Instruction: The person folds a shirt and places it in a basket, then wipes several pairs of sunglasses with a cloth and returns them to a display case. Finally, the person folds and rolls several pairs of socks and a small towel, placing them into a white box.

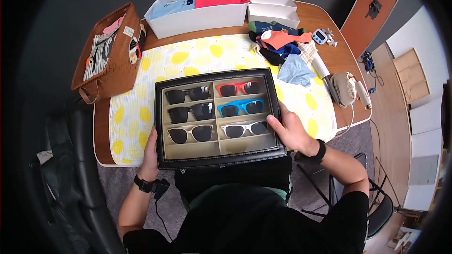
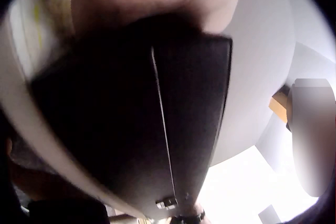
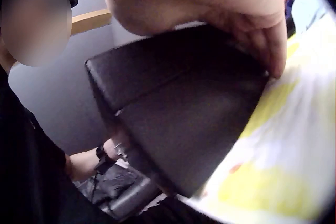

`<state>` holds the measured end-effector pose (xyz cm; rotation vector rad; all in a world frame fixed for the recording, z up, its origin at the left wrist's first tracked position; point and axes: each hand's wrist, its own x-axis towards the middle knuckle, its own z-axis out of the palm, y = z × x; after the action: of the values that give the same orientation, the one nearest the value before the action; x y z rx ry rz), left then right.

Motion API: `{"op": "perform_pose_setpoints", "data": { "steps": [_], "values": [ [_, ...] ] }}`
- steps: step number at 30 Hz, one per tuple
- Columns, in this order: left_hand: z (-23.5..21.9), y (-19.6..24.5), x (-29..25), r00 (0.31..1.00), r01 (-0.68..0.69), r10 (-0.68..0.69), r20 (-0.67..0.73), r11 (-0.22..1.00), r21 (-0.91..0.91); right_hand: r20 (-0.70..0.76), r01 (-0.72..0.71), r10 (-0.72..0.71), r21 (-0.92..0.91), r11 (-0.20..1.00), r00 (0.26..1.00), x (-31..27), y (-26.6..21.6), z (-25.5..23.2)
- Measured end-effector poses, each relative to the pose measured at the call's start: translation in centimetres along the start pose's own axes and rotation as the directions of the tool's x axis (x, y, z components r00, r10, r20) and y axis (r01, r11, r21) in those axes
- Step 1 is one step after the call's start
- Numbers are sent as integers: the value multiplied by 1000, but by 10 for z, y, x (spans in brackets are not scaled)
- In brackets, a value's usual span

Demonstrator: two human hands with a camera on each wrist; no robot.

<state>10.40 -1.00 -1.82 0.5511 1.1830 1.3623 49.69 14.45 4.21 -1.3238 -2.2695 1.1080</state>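
Note:
A black sunglasses display case [image 1: 214, 161] with a clear lid stands tilted up over the table's front edge in the head view. Inside, pale compartments hold several pairs, among them red sunglasses [image 1: 238, 89], blue sunglasses [image 1: 241, 107] and white-framed sunglasses [image 1: 245, 130]; bare lining shows in the front row. My left hand [image 1: 150, 156] grips the case's left side. On the opposite side my right hand [image 1: 295, 131] holds it, thumb over the rim and the other fingers hidden. The right wrist view shows my fingers [image 3: 273, 50] along the case's dark side. A small metal clasp [image 2: 167, 203] appears in the left wrist view.
A lemon-print cloth [image 1: 141, 113] covers much of the table. Behind it are a wicker basket [image 1: 117, 77] of clothes, a white bin [image 1: 202, 21] with folded clothes, and a smaller white box [image 1: 275, 16]. Socks [image 1: 282, 40], a timer [image 1: 320, 36] and a corded beige appliance [image 1: 343, 89] lie right.

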Motion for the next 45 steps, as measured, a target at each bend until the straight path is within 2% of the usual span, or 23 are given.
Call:
{"op": "perform_pose_setpoints", "data": {
  "steps": [2, 4, 6, 12, 14, 17, 19, 20, 21, 22, 24, 25, 26, 27, 30, 32, 34, 35, 38, 40, 42, 43, 45],
  "values": [
    [1, 0, -1, 1000, 12, -11, 8, 999, -40, -161, 1, 22, 137, 991, 987, 1, 5, 14],
    [6, 7, 2, 1000, 14, -13, 12, 997, -72, -166, -2, 24, 128, 992, 986, 4, 7, 13],
    [18, 17, 1, 999, -31, 33, 25, 996, -85, -223, 94, -57, 157, 983, 973, 13, 9, 9],
    [23, 32, 29, 997, 9, 3, 77, 990, -143, -148, 57, -32, 171, 984, 989, 48, 8, -11],
    [29, 38, 34, 988, 108, -87, 130, 981, -162, -127, 34, -10, 181, 983, 992, 53, 12, -10],
    [28, 36, 40, 990, 118, -106, 95, 984, -131, -57, -6, 20, 249, 969, 998, 53, 13, -9],
    [23, 32, 38, 990, 125, -117, 77, 987, -105, -9, 82, -84, 318, 944, 996, 45, 11, -13],
    [21, 32, 33, 994, 70, -64, 88, 995, -66, -3, 72, -75, 323, 944, 997, 39, 16, -15],
    [19, 30, 28, 995, 11, -8, 102, 1000, -28, 12, 130, -138, 264, 956, 990, 29, 23, -17],
    [16, 26, 22, 995, 17, -14, 97, 999, -29, 31, 192, -203, 204, 960, 979, 19, 28, -19],
    [8, 13, 5, 984, -155, 134, 115, 966, 206, 131, 92, -121, 206, 974, 984, -3, 28, -18],
    [-3, 2, 1, 979, -190, 156, 133, 933, 307, 130, 94, -118, 179, 979, 984, -14, 20, -12],
    [-1, 1, -4, 980, -184, 151, 128, 933, 308, 127, 98, -117, 151, 984, 985, -20, 12, -5],
    [5, 3, -8, 979, -188, 158, 125, 940, 286, 127, 21, -41, 149, 989, 991, -21, 10, 0],
    [19, 19, -13, 983, -168, 135, 125, 935, 314, 69, 60, -76, 202, 978, 995, -21, 4, -2],
    [28, 28, -20, 962, -271, 247, 117, 916, 294, 53, 83, -98, 232, 969, 994, -23, -3, -10],
    [46, 52, -24, 954, -298, 274, 119, 909, 293, 33, 105, -118, 261, 960, 993, -25, -10, -23],
    [56, 66, -25, 927, -374, 344, 150, 878, 299, 7, 141, -152, 328, 934, 988, -22, -13, -32],
    [60, 91, -5, 797, -604, 560, 225, 744, 287, -22, 153, -163, 477, 865, 986, -11, -32, -57],
    [63, 112, 16, 679, -705, 660, 321, 709, 34, -55, 151, -143, 520, 840, 988, 4, -45, -73],
    [83, 134, 37, 766, -643, 639, 75, 764, 56, -181, 276, -222, 376, 884, 958, 26, -56, -84],
    [69, 134, 57, 692, -722, 700, 176, 672, 164, -197, 298, -241, 357, 885, 950, 39, -60, -87],
    [67, 147, 92, 736, -649, 672, 79, 668, 365, -213, 322, -262, 336, 885, 941, 61, -65, -89]
  ]
}}
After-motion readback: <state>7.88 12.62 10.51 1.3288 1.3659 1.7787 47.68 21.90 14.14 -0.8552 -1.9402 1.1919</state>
